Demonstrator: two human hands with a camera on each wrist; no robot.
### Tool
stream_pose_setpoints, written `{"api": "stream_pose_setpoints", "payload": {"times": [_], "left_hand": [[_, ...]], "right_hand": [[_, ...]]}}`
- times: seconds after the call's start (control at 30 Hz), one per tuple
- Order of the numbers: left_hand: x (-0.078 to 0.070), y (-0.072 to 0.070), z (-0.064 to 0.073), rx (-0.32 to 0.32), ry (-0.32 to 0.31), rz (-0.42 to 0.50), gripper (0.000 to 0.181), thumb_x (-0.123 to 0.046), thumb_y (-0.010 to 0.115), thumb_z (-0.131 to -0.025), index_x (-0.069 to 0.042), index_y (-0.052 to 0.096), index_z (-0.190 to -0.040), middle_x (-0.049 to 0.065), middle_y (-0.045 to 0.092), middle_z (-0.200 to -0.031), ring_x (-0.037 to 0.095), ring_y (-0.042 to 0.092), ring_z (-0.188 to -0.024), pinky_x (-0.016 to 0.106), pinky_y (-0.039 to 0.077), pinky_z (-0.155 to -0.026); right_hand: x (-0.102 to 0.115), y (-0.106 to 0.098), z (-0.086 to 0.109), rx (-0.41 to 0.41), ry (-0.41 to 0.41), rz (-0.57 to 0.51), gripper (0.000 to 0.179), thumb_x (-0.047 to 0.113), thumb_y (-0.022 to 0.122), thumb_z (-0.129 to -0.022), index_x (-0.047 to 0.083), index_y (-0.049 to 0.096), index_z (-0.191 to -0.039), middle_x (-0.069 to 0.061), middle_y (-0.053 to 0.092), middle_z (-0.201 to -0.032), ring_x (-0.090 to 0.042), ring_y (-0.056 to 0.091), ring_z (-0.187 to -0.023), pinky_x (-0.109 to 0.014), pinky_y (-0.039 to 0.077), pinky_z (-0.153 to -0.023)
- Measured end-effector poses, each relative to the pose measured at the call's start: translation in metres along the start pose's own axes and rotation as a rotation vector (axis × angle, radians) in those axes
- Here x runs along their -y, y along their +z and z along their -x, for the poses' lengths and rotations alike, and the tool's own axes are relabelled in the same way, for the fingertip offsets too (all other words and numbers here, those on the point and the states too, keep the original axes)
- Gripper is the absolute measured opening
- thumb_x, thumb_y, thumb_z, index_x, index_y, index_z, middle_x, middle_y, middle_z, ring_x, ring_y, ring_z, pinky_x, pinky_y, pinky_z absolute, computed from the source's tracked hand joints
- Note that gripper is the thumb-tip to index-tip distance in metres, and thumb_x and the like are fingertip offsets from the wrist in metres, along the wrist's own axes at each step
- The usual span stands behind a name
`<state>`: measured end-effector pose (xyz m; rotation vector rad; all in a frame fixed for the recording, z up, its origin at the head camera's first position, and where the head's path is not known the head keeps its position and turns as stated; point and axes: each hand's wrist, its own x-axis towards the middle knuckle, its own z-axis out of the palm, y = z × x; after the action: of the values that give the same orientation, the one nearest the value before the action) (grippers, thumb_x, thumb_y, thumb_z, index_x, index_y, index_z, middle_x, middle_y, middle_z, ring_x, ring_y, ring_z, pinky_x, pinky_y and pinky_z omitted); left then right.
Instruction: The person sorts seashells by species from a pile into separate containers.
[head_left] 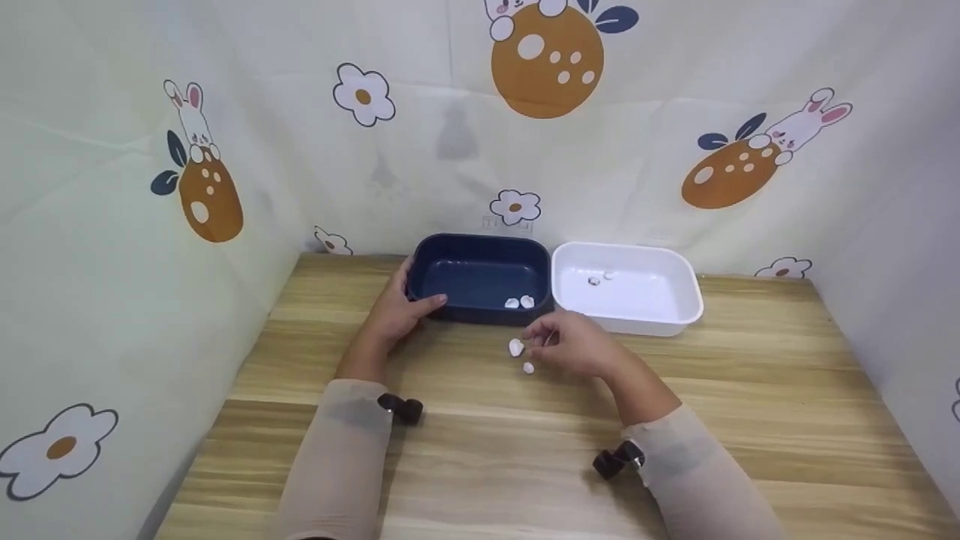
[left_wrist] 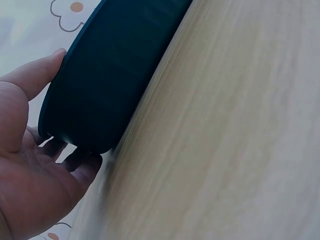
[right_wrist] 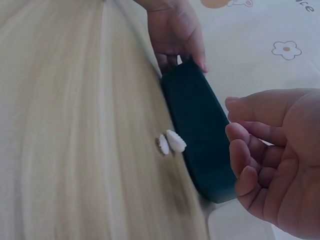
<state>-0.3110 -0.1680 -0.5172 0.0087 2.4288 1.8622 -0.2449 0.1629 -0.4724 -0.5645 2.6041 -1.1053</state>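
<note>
My left hand [head_left: 396,304] grips the left end of a dark blue plastic box [head_left: 480,315], thumb at the rim and fingers round the end wall; the left wrist view shows this hold closely. Two white seashells [head_left: 520,303] lie inside the box at its front right corner. My right hand [head_left: 574,345] hovers in front of where the boxes meet, fingers loosely bent and nothing between them in the right wrist view. Close by its fingertips are a white seashell [head_left: 516,347] and a smaller white one [head_left: 529,368], both with ridged edges [right_wrist: 176,141] in the right wrist view.
Against the dark box's right side stands a white plastic box [head_left: 664,328] holding two small pieces [head_left: 600,278], one with brownish marks. Both boxes stand on the wood-grain table [head_left: 480,465], near its back edge. A printed curtain [head_left: 420,172] encloses the back and sides.
</note>
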Motion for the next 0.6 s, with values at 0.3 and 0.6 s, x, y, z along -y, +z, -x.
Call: {"api": "stream_pose_setpoints", "payload": {"times": [0.3,0.6], "left_hand": [[-0.001,0.0,0.001,0.003,-0.017,-0.011,0.11,-0.029,0.088,-0.088,-0.018,0.019,-0.173,0.01,0.019,-0.18,0.031,0.015,-0.168,0.049,0.011,-0.139],[-0.002,0.0,0.002,0.006,-0.023,0.02,0.11,-0.026,0.088,-0.089,-0.017,0.018,-0.173,0.01,0.019,-0.18,0.03,0.017,-0.168,0.047,0.011,-0.139]], "right_hand": [[-0.014,0.01,-0.004,0.047,0.005,0.032,0.016,0.015,0.085,-0.086,0.011,0.081,-0.101,0.006,0.072,-0.087,-0.009,0.063,-0.082,-0.027,0.054,-0.077],[-0.024,0.018,-0.008,0.102,-0.038,0.06,0.012,0.017,0.086,-0.086,0.015,0.081,-0.097,0.008,0.071,-0.081,-0.006,0.06,-0.076,-0.024,0.05,-0.071]]}}
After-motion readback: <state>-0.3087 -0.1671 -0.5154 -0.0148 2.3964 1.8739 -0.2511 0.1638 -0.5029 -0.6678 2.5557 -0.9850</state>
